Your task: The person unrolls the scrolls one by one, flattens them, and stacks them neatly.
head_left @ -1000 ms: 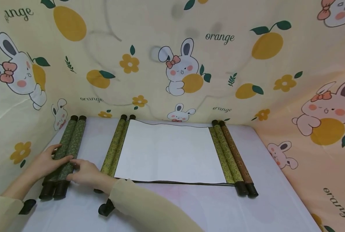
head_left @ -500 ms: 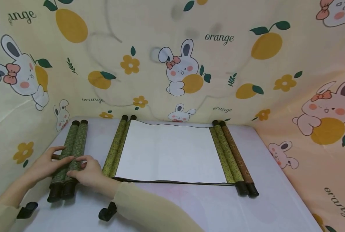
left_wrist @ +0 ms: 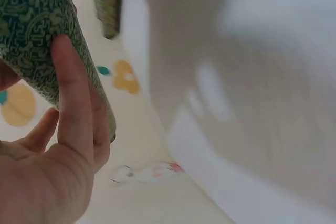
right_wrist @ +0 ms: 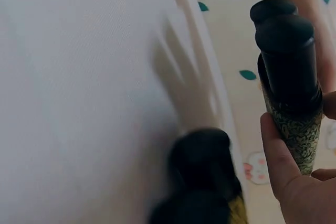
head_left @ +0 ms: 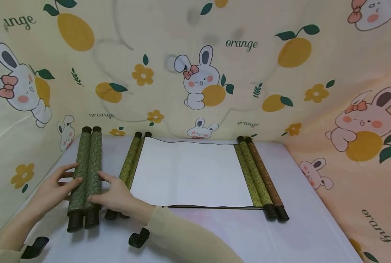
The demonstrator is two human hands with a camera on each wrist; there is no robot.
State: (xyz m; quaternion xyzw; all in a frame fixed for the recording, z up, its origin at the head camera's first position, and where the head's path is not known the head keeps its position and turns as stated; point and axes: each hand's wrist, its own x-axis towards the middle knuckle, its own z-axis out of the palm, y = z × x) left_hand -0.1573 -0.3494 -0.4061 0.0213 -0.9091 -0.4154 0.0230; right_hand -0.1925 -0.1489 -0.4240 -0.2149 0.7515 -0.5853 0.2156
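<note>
A dark green patterned scroll (head_left: 94,160), rolled into two parallel rolls with black end knobs, is held at the left of the table. My left hand (head_left: 52,189) grips its left roll, thumb on top and fingers at the outer side. On the other roll, my right hand (head_left: 118,193) holds the right edge between thumb and fingers. The right wrist view shows the black knobs (right_wrist: 289,56) raised above the tabletop. In the left wrist view the patterned roll (left_wrist: 37,30) rests against my fingertips. Beside it lies a yellow-green scroll (head_left: 127,162), partly unrolled around blank white paper (head_left: 192,173).
A brown rolled scroll (head_left: 267,175) lies against the right roll of the yellow-green one. The white-covered table (head_left: 195,233) meets a cloth backdrop (head_left: 169,33) printed with rabbits and oranges. A black piece (head_left: 139,238) sticks out by the right cuff.
The dark green scroll has moved right and come up off the table, turning more upright in the head view. Both hands have travelled with it. The other scrolls stay put.
</note>
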